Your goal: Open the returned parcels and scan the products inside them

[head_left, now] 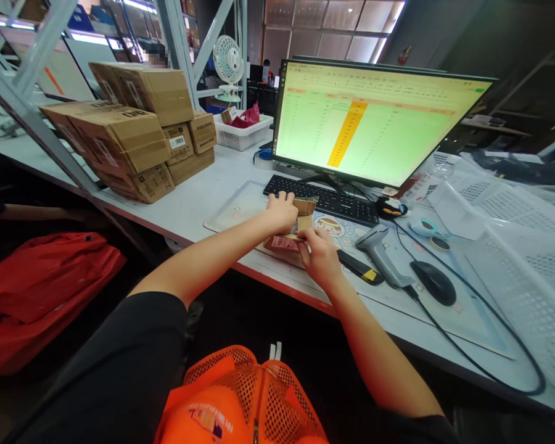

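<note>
A small open cardboard box (pixel 300 217) rests on the white table (pixel 198 200) in front of the keyboard (pixel 326 198). My left hand (pixel 281 211) is curled over the box's left side, fingers closed on it. My right hand (pixel 320 254) pinches the box's near flap at its right front corner. A pinkish printed packet (pixel 281 243) lies under the box at the near edge.
A monitor (pixel 374 120) with a green spreadsheet stands behind the keyboard. A grey barcode scanner (pixel 380 253), a black mouse (pixel 433 281) and its cable lie to the right. Stacked cardboard cartons (pixel 129 132) sit at left, a white basket (pixel 243 131) behind, plastic bags (pixel 513 234) far right.
</note>
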Demonstrator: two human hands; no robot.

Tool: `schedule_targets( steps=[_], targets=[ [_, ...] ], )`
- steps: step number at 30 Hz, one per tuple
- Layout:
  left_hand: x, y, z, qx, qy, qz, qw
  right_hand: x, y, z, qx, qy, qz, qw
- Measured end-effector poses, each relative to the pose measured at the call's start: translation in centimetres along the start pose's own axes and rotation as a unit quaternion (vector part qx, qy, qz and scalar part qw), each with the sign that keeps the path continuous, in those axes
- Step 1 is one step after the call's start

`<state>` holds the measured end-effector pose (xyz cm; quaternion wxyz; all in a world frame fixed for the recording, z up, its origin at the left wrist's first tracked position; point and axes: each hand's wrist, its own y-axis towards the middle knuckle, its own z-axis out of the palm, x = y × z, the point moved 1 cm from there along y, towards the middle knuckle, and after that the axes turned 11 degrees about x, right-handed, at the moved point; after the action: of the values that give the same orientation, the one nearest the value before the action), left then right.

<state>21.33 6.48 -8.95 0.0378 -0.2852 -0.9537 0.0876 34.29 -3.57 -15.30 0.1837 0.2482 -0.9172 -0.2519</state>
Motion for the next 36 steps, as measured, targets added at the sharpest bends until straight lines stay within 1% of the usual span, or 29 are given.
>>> schedule_targets(
  steps=[4, 9, 13, 16, 20, 23, 25, 28, 31, 33, 35, 36],
  targets=[
    [0.2, -0.1, 0.2, 0.006, -0.005, -0.004, 1.000, 0.0, 0.2, 0.1, 0.005, 0.003, 0.000, 1.000],
    [0.0, -0.8, 0.2, -0.009, 0.006, -0.003, 1.000, 0.2, 0.0, 0.1, 0.018, 0.013, 0.023, 0.999],
    [0.1, -1.4, 0.6, -0.018, 0.008, 0.006, 1.000, 0.4, -0.1, 0.1, 0.019, 0.015, 0.025, 0.999],
    [0.4, -0.9, 0.8, -0.010, -0.009, 0.000, 1.000, 0.4, -0.2, 0.2, 0.016, 0.020, 0.027, 0.999],
    [0.4, 0.7, 0.9, 0.006, -0.041, -0.020, 0.999, 0.2, -0.1, 0.4, 0.000, 0.029, 0.030, 0.999],
    [0.2, 1.3, 0.9, -0.001, -0.042, -0.031, 0.999, 0.1, 0.0, 0.6, -0.005, 0.027, 0.030, 0.999],
    [0.2, 1.1, 0.8, -0.005, -0.043, -0.023, 0.999, 0.0, 0.1, 0.7, -0.008, 0.026, 0.026, 0.999],
    [1.0, 0.4, 0.8, -0.003, -0.048, 0.010, 0.999, 0.1, 0.3, 0.6, -0.006, 0.020, 0.034, 0.999],
    [2.3, -0.6, 0.5, -0.014, -0.086, 0.091, 0.992, 0.4, 0.4, 0.1, 0.011, 0.001, 0.059, 0.998],
    [2.9, -1.6, 0.3, -0.047, -0.122, 0.165, 0.978, 0.7, 0.2, -0.4, 0.027, -0.006, 0.064, 0.998],
    [3.3, -2.9, -0.2, -0.105, -0.151, 0.224, 0.957, 1.0, -0.2, -1.0, 0.048, -0.008, 0.063, 0.997],
    [3.4, -3.7, -0.5, -0.143, -0.170, 0.245, 0.944, 1.1, -0.5, -1.3, 0.059, -0.009, 0.066, 0.996]
  ],
)
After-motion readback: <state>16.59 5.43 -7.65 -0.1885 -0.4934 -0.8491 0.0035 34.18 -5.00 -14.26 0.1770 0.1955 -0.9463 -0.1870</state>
